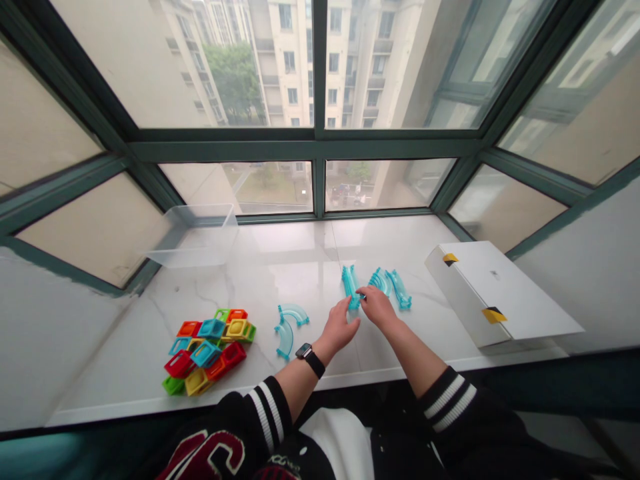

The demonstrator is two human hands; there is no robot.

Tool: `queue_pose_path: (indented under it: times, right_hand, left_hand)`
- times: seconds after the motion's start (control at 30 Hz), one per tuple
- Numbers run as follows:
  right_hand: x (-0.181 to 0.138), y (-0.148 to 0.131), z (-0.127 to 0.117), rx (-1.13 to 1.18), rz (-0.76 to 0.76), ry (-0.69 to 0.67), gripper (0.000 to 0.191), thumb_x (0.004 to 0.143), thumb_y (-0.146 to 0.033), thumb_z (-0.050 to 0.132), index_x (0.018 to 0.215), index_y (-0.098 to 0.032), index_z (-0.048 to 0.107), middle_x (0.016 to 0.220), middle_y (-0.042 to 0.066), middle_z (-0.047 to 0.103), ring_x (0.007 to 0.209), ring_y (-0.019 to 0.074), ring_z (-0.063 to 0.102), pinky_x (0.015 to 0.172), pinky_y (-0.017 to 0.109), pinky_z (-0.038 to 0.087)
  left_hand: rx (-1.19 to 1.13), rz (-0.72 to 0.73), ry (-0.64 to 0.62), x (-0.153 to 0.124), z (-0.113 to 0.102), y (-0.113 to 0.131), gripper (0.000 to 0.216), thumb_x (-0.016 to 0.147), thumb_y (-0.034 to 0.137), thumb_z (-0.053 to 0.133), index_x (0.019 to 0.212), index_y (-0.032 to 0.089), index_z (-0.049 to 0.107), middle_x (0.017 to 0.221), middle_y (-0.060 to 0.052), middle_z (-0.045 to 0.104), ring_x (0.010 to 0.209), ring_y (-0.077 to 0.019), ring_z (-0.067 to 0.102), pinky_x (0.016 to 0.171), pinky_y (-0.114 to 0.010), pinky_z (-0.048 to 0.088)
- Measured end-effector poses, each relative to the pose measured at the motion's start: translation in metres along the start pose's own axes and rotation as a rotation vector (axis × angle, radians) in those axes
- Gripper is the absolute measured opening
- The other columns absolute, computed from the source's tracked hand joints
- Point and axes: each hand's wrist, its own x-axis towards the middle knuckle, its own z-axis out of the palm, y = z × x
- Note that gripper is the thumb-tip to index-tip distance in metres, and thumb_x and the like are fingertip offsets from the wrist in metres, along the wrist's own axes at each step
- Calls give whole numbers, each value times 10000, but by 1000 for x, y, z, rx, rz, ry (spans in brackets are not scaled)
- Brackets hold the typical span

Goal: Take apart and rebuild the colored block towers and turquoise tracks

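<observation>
Inside the sill edge [360,379] (box [500,287] well apart), both hands [340,327] [379,307] touch blue track [349,283].

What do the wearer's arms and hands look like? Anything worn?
Left hand and right hand: no gloves. Black smartwatch with black strap on left wrist. Left sleeve and right sleeve black, ending at the forearm, two white bands each. Dark red, white-edged lettering higher up on the left.
</observation>
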Motion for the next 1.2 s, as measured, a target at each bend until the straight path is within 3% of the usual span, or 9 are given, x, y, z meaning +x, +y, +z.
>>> queue_pose_path:
  times: [0.4, 0.73, 0.9, 1.0, 1.1, 1.2]
  right_hand:
    - [-1, -2, -1, 21, -5, 1, 344, 927, -67, 613, 1201, -211, 764, 1163, 87, 733, 996, 193, 695, 969, 300, 507]
    - [-3, -2, -2, 49, -1, 6, 317, 922, -59, 635, 1152, -219, 785, 1125, 75, 692, 928, 179, 696, 924, 291, 521]
    - [-6, -3, -2, 102, -3, 22, 324, 915, -57, 629, 1146, -218, 790, 1111, 76, 659, 881, 170, 692, 905, 312, 545]
    - [-17, -6, -8, 178, -14, 100, 321, 899, -101, 654, 1160, -233, 785, 1179, 90, 607, 873, 173, 676, 886, 348, 579]
    - [-38, -11, -19, 333, -57, 193, 280, 915, -215, 664, 1168, -258, 777, 1178, 88, 579, 888, 184, 664, 807, 344, 614]
    - [-66, -12, -30, 473, -92, 192, 249, 941, -300, 635, 1143, -266, 775, 1096, 69, 618, 845, 179, 666, 747, 325, 615]
  left_hand:
    - [-26, -21, -8, 0, 5, -8, 707, 867, 297, 680, 1539, 236, 469, 1571, -151, 538, 1472, -331, 500, 1251, -540, 379]
    - [-63, -79, -33, -2, 3, -8, 777, 873, 311, 681, 1591, 266, 387, 1635, -151, 471, 1507, -331, 464, 1171, -542, 472]
    - [-72, -81, -45, -4, 0, -5, 786, 885, 306, 673, 1604, 224, 365, 1621, -185, 473, 1460, -336, 502, 1116, -522, 512]
    - [-77, -58, -31, -11, -11, -5, 737, 890, 298, 667, 1577, 222, 409, 1569, -178, 515, 1343, -308, 588, 1041, -473, 559]
    - [-13, -3, 10, -22, -36, -12, 641, 902, 255, 631, 1524, 232, 477, 1455, -144, 591, 1110, -240, 672, 995, -454, 581]
    - [163, 103, 117, -40, -69, -30, 554, 907, 207, 599, 1457, 236, 542, 1392, -117, 628, 1194, -269, 636, 1092, -507, 523]
